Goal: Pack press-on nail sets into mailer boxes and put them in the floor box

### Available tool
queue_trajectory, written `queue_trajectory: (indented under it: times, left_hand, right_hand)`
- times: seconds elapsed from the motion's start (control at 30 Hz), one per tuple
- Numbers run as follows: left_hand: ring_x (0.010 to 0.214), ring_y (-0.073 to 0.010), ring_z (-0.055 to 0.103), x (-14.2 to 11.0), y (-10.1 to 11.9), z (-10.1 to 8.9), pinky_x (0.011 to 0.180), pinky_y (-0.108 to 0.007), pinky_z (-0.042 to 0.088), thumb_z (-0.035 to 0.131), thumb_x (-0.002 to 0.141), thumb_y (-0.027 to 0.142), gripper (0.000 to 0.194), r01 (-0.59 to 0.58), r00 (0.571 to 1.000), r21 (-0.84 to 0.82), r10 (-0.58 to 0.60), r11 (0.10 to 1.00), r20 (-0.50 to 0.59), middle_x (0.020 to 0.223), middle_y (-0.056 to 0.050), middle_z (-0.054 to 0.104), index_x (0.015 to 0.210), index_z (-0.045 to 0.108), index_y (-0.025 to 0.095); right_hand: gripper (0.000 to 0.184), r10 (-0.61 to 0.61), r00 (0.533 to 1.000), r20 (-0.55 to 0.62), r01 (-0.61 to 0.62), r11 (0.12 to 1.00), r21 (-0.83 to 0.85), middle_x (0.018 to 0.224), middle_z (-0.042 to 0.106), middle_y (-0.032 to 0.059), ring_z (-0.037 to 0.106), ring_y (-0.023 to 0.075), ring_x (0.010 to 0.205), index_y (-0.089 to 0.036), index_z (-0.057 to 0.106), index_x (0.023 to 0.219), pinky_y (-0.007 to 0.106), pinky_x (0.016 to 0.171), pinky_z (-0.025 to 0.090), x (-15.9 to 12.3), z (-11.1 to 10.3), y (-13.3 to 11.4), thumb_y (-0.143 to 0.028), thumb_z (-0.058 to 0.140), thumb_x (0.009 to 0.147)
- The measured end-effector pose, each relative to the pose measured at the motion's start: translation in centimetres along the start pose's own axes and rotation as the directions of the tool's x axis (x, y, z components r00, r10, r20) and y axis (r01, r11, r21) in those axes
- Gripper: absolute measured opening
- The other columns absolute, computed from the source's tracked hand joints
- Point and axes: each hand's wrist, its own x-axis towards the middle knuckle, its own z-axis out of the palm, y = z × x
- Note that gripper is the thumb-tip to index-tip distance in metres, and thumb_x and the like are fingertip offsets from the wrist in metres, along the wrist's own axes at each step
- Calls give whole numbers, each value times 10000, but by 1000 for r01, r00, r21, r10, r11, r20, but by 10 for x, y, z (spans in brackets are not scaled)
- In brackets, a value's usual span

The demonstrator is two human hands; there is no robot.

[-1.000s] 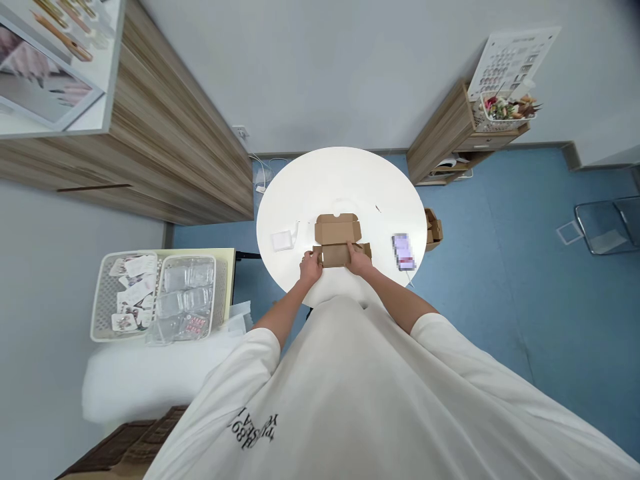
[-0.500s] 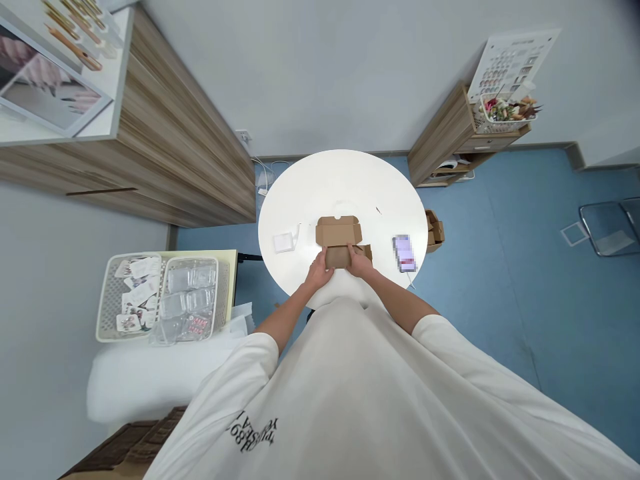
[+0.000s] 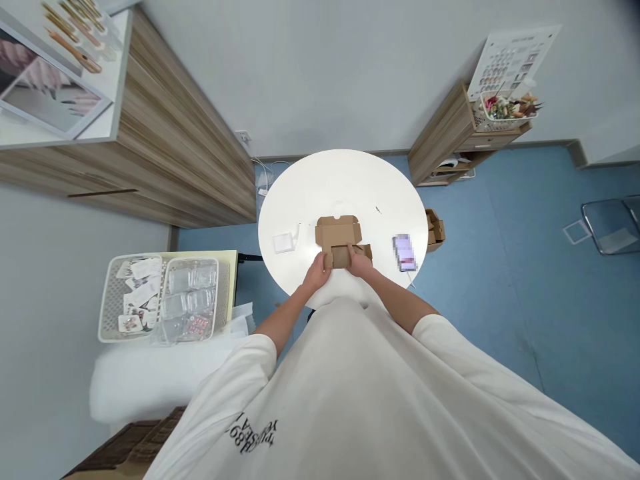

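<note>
A small brown cardboard box (image 3: 339, 233) lies on the white round table (image 3: 345, 177), its lid laid open away from me. My left hand (image 3: 317, 272) grips the box's near left corner, where a side flap stands folded in. At the near right part, my right hand (image 3: 359, 261) holds the wall with the thumb over the edge. A flap still sticks out past the right hand. The inside of the box between my hands shows nothing lying in it.
On the table, a clear-white flat packet (image 3: 284, 243) lies left and a phone (image 3: 405, 253) with a cable lies right. Baskets (image 3: 214, 300) of cards and clear cases stand at left. A cardboard box (image 3: 436, 231) stands on the floor beyond the table's right edge.
My left hand has shifted slightly left, and the left side flap now shows folded inward at the box's near corner. The right hand has barely moved.
</note>
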Motion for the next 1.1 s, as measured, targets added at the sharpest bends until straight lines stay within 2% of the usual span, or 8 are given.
queue_trajectory:
  times: [0.1,0.27,0.47,0.63,0.83,0.97,1.03,1.1]
  left_hand:
    - [1346,-288,489,3,-2,2,1072,-445,461,494,946,210,477,0,997,115,-8,993,72,1508,-143,432,1422,467,217]
    - [1186,-311,569,5,1,2,983,-448,463,464,972,267,428,68,980,409,-138,910,145,1366,-165,519,1392,520,203]
    - [1188,-360,505,4,12,0,979,-495,391,448,969,266,353,-75,980,623,-60,778,192,1206,-206,584,1246,625,138]
    - [1191,-402,480,10,16,4,989,-547,345,464,953,265,368,-98,979,620,-36,779,201,1188,-267,591,1207,653,78]
    - [1241,-417,461,14,20,3,1020,-573,320,543,920,264,358,-29,983,559,-77,829,164,1241,-239,578,1252,603,143]
    - [1267,-410,455,16,21,-1,1010,-542,362,616,890,257,480,-59,992,563,-12,824,123,1503,-232,402,1348,501,174]
    - [1268,-403,465,19,20,-2,1004,-534,382,635,877,244,592,-99,989,551,22,828,144,1608,-211,279,1428,423,201]
    - [1258,-395,487,23,18,-1,1001,-532,395,626,881,227,672,-116,986,534,31,837,166,1636,-200,245,1493,348,220]
  right_hand:
    - [1070,-3,1000,12,3,1000,2,1356,582,200,620,333,1164,-195,-239,1607,399,934,490,0,-1,0,-413,584,959]
    - [1144,-11,999,30,11,1000,-8,1394,552,204,606,335,1192,-191,-245,1605,388,950,488,-1,-2,0,-415,645,923]
    - [1114,-5,1000,21,5,1000,-4,1418,538,199,606,332,1197,-209,-227,1612,395,964,488,-1,-3,0,-408,632,932]
    - [1115,-12,1000,15,12,1000,21,1408,543,206,608,337,1197,-208,-194,1623,397,960,492,-2,-3,0,-416,650,924]
    - [1110,-13,1000,11,13,1000,21,1419,535,215,616,339,1186,-188,-193,1623,398,953,497,-3,-4,1,-422,634,920]
    - [1097,-12,1000,7,11,1000,21,1401,551,216,612,342,1190,-183,-183,1626,401,946,497,-1,-2,1,-401,629,922]
    - [1086,-15,1000,2,15,1000,23,1403,552,209,606,342,1198,-190,-173,1629,403,945,496,0,-2,2,-392,629,925]
    - [1072,-17,1000,-2,17,999,29,1422,541,206,597,339,1209,-193,-159,1633,401,951,493,0,-2,2,-392,624,929]
